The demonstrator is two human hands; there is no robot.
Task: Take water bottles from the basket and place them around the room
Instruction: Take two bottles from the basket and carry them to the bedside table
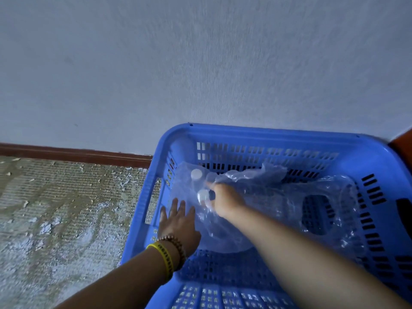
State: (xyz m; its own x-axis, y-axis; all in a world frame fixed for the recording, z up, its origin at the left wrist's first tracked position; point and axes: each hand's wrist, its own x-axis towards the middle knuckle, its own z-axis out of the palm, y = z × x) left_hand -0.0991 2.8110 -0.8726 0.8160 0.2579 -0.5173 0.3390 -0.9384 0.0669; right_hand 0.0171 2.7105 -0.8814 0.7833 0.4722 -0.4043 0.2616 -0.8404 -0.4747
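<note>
A blue plastic basket [278,134] with slotted walls stands against the wall. Inside lies torn clear plastic wrap [256,177] holding clear water bottles; two white caps show, one at the far left [196,173] and one nearer [204,195]. My right hand [225,200] reaches into the wrap and is closed around the neck of the nearer water bottle just below its cap. My left hand [178,221], with a yellow band and bead bracelets at the wrist, lies flat with fingers spread against the wrap at the basket's left side. The bottle bodies are hard to make out through the wrap.
A pale wall [200,63] rises directly behind the basket, with a dark red skirting board [73,153] at its foot. Worn, flaking floor [55,208] stretches to the left. An orange-red object [403,146] shows at the right edge.
</note>
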